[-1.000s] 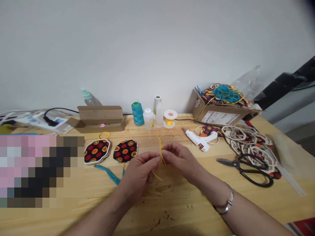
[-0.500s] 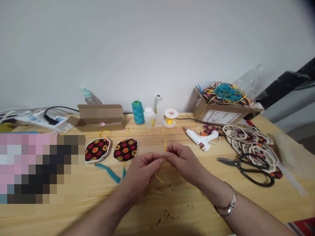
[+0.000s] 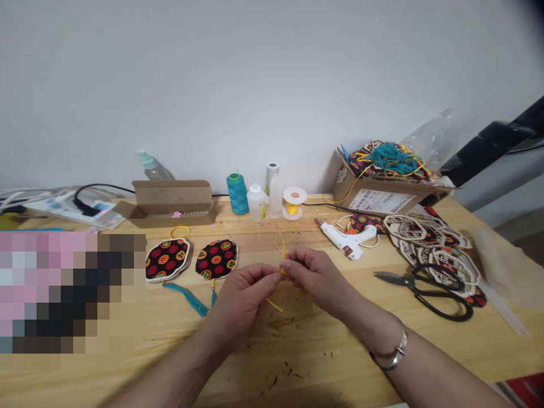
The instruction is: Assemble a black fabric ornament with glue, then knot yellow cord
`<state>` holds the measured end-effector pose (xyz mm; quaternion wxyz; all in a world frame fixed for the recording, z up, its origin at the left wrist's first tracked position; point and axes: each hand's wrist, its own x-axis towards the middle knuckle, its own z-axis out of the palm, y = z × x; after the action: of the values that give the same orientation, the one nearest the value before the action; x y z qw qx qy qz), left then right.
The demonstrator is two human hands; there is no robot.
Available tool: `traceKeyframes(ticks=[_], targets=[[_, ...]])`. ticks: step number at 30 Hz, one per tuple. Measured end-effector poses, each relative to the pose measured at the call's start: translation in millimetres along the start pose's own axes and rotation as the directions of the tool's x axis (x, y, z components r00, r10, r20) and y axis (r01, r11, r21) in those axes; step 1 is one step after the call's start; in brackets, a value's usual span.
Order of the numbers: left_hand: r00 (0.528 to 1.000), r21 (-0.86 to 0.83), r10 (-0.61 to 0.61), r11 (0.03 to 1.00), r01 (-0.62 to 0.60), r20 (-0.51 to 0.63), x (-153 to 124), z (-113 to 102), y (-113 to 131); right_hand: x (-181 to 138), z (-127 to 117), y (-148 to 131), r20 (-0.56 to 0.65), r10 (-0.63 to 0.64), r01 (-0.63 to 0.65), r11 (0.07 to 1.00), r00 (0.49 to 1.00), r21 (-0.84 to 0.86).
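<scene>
My left hand (image 3: 244,297) and my right hand (image 3: 317,275) meet fingertip to fingertip over the wooden table (image 3: 297,351). Both pinch a thin yellow cord (image 3: 280,246) that loops up behind the fingers and runs back to a small yellow spool (image 3: 293,205). A short loose end of the cord hangs below my fingers. Just left of my left hand lie two dark flower-patterned fabric pieces (image 3: 216,259), the nearer one with a teal tassel (image 3: 187,296) beside it.
A white glue gun (image 3: 346,238) and black scissors (image 3: 437,289) lie to the right, beside stacked patterned cut-outs (image 3: 433,243). A cardboard box of tangled cord (image 3: 385,181) stands back right. A teal thread cone (image 3: 237,194), white bottles and a flat open carton (image 3: 170,203) line the wall.
My hands stay together over the same spot. The cord loop above my fingers has grown shorter and drawn down toward them.
</scene>
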<state>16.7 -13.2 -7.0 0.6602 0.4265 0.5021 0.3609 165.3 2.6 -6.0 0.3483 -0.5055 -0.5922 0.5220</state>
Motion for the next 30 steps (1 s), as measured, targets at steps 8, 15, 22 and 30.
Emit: traceKeyframes(ticks=[8, 15, 22, 30], targets=[[0.999, -0.005, -0.020, 1.000, 0.020, -0.035, 1.6, -0.7, -0.6, 1.1, -3.1, -2.6, 0.030, 0.009, -0.009, 1.000, 1.000, -0.008], [1.000, 0.012, -0.014, 1.000, 0.014, -0.020, 0.8, -0.3, -2.1, 0.8, -6.4, -1.7, 0.066, -0.071, 0.081, 0.985, 0.995, -0.154], [0.988, 0.168, 0.064, 0.985, -0.041, -0.138, 0.5, -1.8, 5.7, -0.6, -8.0, -4.5, 0.026, -0.110, 0.112, 0.948, 0.994, -0.298], [0.983, 0.333, 0.072, 0.943, -0.013, -0.167, 4.5, -4.5, 3.1, 1.6, -8.8, 2.1, -0.086, -0.142, 0.088, 0.885, 0.986, -0.457]])
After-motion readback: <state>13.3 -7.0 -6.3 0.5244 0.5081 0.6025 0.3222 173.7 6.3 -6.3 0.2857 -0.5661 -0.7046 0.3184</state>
